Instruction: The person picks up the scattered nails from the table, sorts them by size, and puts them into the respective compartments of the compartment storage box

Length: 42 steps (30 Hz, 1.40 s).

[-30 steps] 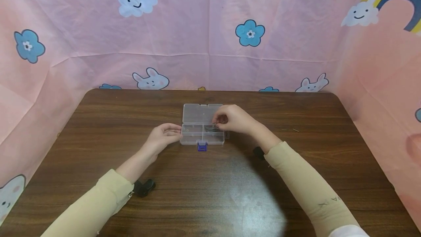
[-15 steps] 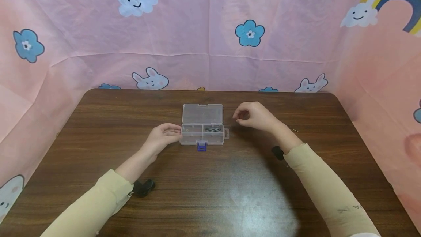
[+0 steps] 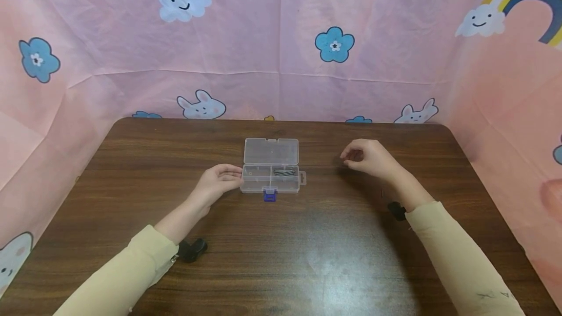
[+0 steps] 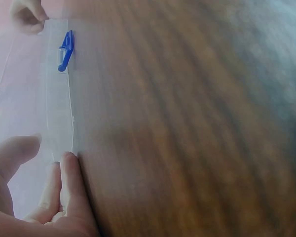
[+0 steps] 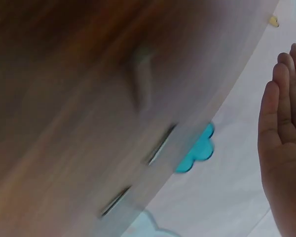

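Note:
A clear plastic compartment box (image 3: 256, 186) with a blue latch (image 3: 270, 196) lies with its lid (image 3: 270, 151) raised at the back. Several thin metal pins, like nails, (image 3: 284, 173) lie in its back right compartment. My left hand (image 3: 213, 184) touches the box's left end with fairly straight fingers; the left wrist view shows the fingertips (image 4: 69, 160) against the wall. To the right of the box, my right hand (image 3: 369, 159) is above the table, fingers bent loosely, with nothing visible in it. Loose pins (image 5: 163, 144) lie on the table in the right wrist view.
The brown wooden table (image 3: 272, 257) ends at a pink patterned cloth (image 3: 272, 52) behind and at the sides. A clear hanging tab (image 3: 303, 178) sticks out from the box's right end. Another pin (image 3: 382, 192) lies beside the right forearm. A small ring-like bit (image 3: 250, 173) is in the back left compartment.
My right hand has moved from over the box's back right compartment to the right, across the table. My left hand and the box have stayed where they were.

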Each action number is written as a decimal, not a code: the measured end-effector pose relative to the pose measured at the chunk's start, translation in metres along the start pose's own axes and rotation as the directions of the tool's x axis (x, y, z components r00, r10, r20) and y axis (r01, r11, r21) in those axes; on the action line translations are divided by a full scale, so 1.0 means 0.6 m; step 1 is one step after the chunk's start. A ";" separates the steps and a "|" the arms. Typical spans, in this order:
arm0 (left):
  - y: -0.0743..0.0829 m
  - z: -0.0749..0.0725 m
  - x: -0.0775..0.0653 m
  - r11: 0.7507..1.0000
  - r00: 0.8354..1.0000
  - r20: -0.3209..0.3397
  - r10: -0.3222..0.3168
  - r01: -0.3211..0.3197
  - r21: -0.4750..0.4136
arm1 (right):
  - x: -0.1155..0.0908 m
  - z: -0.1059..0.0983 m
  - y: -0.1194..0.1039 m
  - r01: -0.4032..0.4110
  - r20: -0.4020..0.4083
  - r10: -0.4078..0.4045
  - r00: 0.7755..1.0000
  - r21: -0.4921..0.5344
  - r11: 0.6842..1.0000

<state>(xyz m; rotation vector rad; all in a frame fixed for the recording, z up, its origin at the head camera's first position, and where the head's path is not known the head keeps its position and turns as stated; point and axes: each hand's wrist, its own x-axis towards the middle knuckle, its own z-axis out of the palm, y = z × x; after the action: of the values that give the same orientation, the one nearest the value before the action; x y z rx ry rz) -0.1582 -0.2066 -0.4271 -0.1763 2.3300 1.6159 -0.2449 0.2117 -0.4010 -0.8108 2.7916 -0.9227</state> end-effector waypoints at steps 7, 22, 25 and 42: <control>0.000 -0.001 0.001 1.000 1.000 -0.001 -0.002 0.002 -0.003 | -0.034 -0.020 0.034 -0.051 -0.026 0.050 0.998 -0.030 0.998; -0.001 0.000 0.003 1.000 1.000 -0.004 -0.007 0.007 -0.008 | -0.086 -0.047 0.083 -0.098 -0.088 0.094 0.992 -0.042 0.994; -0.001 0.000 0.003 1.000 1.000 -0.003 -0.005 0.005 -0.008 | -0.092 -0.051 0.089 -0.119 -0.080 0.115 0.990 -0.042 0.992; 0.000 0.001 -0.001 1.000 1.000 -0.002 -0.010 0.010 -0.010 | -0.095 -0.054 0.103 -0.173 0.041 0.174 0.984 -0.032 0.984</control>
<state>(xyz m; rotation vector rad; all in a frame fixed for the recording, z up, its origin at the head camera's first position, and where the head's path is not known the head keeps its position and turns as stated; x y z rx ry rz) -0.1573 -0.2058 -0.4269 -0.1915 2.3189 1.6239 -0.2326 0.3002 -0.4147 -0.5719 2.7888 -0.8285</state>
